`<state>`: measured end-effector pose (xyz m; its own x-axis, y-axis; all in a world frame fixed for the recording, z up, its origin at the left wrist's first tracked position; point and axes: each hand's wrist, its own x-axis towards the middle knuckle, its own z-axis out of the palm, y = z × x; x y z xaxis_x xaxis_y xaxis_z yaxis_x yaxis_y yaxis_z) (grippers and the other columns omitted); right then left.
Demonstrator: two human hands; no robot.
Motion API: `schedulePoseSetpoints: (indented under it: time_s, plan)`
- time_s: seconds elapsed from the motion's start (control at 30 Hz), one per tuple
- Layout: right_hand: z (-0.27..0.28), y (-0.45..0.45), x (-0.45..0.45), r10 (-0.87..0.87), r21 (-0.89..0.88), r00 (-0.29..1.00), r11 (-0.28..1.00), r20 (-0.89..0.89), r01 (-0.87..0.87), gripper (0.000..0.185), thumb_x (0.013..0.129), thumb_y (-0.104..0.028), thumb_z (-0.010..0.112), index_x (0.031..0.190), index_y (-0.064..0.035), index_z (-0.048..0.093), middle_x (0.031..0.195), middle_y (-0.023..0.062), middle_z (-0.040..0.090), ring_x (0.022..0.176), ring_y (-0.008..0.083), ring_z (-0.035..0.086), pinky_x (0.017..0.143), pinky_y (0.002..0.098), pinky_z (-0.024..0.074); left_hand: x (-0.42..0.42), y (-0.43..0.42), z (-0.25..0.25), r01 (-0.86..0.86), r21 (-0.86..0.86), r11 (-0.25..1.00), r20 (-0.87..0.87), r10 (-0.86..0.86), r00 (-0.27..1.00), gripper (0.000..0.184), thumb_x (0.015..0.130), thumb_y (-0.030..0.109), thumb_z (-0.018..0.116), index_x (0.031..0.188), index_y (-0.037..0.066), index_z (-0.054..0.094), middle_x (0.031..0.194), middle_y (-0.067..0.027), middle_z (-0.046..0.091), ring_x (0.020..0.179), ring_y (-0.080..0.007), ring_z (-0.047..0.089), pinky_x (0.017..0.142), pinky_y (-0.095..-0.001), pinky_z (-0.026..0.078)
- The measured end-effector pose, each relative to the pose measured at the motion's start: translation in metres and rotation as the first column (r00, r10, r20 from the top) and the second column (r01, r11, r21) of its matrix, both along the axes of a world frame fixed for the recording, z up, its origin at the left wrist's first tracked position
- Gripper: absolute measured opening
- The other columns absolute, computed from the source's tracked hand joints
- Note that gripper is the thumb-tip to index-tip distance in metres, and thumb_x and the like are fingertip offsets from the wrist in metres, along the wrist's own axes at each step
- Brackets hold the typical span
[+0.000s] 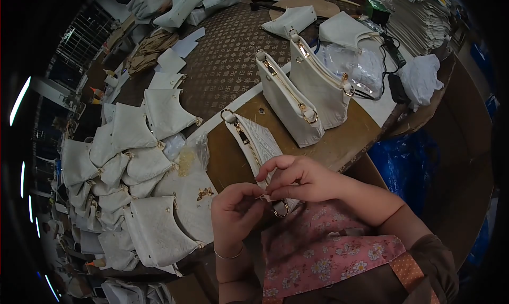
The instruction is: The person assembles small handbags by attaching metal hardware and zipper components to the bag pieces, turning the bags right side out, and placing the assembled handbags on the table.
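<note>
A white handbag (261,138) with a gold zipper lies in front of me, a metal ring at each end. At its near end, beside the lower ring (281,209), my left hand (237,211) is closed in a pinch. My right hand (303,181) comes over the bag from the right, thumb and fingers pinched close to the left fingertips. Whatever small thing is between the fingertips is too hidden to name. Two more white handbags, one (286,97) nearer and one (321,86) behind it, stand upright beyond my hands.
Many white bags (154,232) are piled on the left. Small gold metal parts (204,193) and a clear plastic bag (200,151) lie near my left hand. Plastic wrapping (352,65), cables and a white crumpled bundle (420,81) are at the back right. Blue plastic (403,163) hangs below the table edge.
</note>
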<state>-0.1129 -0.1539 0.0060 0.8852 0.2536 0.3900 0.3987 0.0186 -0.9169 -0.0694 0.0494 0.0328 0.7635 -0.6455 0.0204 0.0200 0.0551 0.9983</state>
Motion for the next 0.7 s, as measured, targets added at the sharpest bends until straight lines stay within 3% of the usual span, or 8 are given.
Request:
schedulePoseSetpoints:
  time_s: [0.1,0.23,0.3,0.37,0.5,0.6,0.67,0.7]
  plan:
    - [0.006,-0.003,0.002,0.061,0.060,0.990,0.997,-0.126,-0.054,0.011,0.080,-0.001,0.066,0.090,-0.0014,0.070,0.108,0.0096,0.059,0.092,0.0169,0.060,0.077,0.0280,0.0483,-0.004,-0.002,0.003,-0.054,0.055,0.997,0.035,0.053,0.998,0.018,0.078,-0.012,0.059,0.094,-0.006,0.060,0.087,-0.0058,0.063,0.079,-0.0102,0.064,0.069,-0.0206,0.052]
    - [0.001,-0.001,0.003,0.062,0.087,0.993,0.995,-0.099,-0.053,0.012,0.078,-0.001,0.068,0.090,-0.0017,0.070,0.103,0.0078,0.060,0.088,0.0153,0.060,0.074,0.0268,0.0482,-0.008,-0.001,0.000,-0.112,0.060,0.992,0.066,0.108,0.992,0.016,0.079,-0.011,0.059,0.094,-0.005,0.061,0.087,-0.0058,0.064,0.079,-0.0105,0.064,0.070,-0.0210,0.052]
    - [0.000,-0.001,0.001,0.004,0.032,0.997,0.999,-0.074,-0.002,0.012,0.077,-0.001,0.068,0.089,-0.0016,0.070,0.099,0.0072,0.059,0.084,0.0142,0.059,0.070,0.0259,0.0472,-0.009,-0.003,0.001,-0.130,0.064,0.989,0.071,0.125,0.990,0.016,0.080,-0.011,0.059,0.094,-0.005,0.061,0.088,-0.0059,0.064,0.079,-0.0107,0.064,0.071,-0.0211,0.052]
    - [0.003,0.004,-0.003,-0.021,0.030,0.994,0.999,-0.104,0.024,0.011,0.077,-0.001,0.068,0.088,-0.0012,0.069,0.098,0.0069,0.059,0.081,0.0134,0.058,0.068,0.0255,0.0462,-0.010,-0.005,0.005,-0.117,0.019,0.993,-0.060,0.118,0.991,0.015,0.083,-0.009,0.058,0.097,-0.005,0.062,0.091,-0.0079,0.064,0.079,-0.0112,0.064,0.072,-0.0215,0.051]
    - [0.005,0.010,-0.007,-0.112,0.004,0.992,0.994,-0.058,0.112,0.006,0.076,-0.002,0.066,0.082,-0.0003,0.065,0.095,0.0061,0.058,0.073,0.0110,0.053,0.064,0.0243,0.0439,-0.006,0.004,-0.001,-0.094,0.025,0.995,0.037,0.093,0.995,0.016,0.088,-0.004,0.055,0.101,-0.006,0.062,0.094,-0.0092,0.065,0.080,-0.0113,0.063,0.072,-0.0218,0.051]
    - [0.001,0.015,-0.006,-0.163,0.027,0.986,0.986,-0.015,0.164,0.007,0.077,-0.005,0.065,0.077,0.0005,0.061,0.090,0.0056,0.056,0.067,0.0086,0.050,0.058,0.0228,0.0413,-0.004,0.016,-0.004,-0.194,0.022,0.981,-0.015,0.195,0.981,0.018,0.091,0.000,0.052,0.104,-0.006,0.062,0.094,-0.0096,0.065,0.084,-0.0120,0.063,0.073,-0.0224,0.051]
    - [0.000,0.015,-0.007,-0.158,0.042,0.987,0.986,-0.023,0.159,0.006,0.076,-0.005,0.064,0.076,0.0004,0.061,0.089,0.0055,0.056,0.067,0.0089,0.050,0.058,0.0233,0.0413,0.010,0.036,-0.019,-0.465,-0.025,0.885,0.058,0.466,0.883,0.019,0.092,0.003,0.051,0.105,-0.003,0.063,0.093,-0.0069,0.064,0.082,-0.0113,0.062,0.071,-0.0224,0.049]
    - [0.000,0.014,-0.008,-0.166,0.053,0.986,0.984,-0.029,0.167,0.006,0.076,-0.004,0.064,0.076,0.0003,0.060,0.089,0.0054,0.056,0.067,0.0093,0.050,0.058,0.0238,0.0413,0.021,0.051,-0.033,-0.475,-0.021,0.880,0.058,0.476,0.878,0.019,0.092,0.003,0.051,0.105,-0.003,0.063,0.093,-0.0069,0.064,0.082,-0.0113,0.062,0.071,-0.0224,0.049]
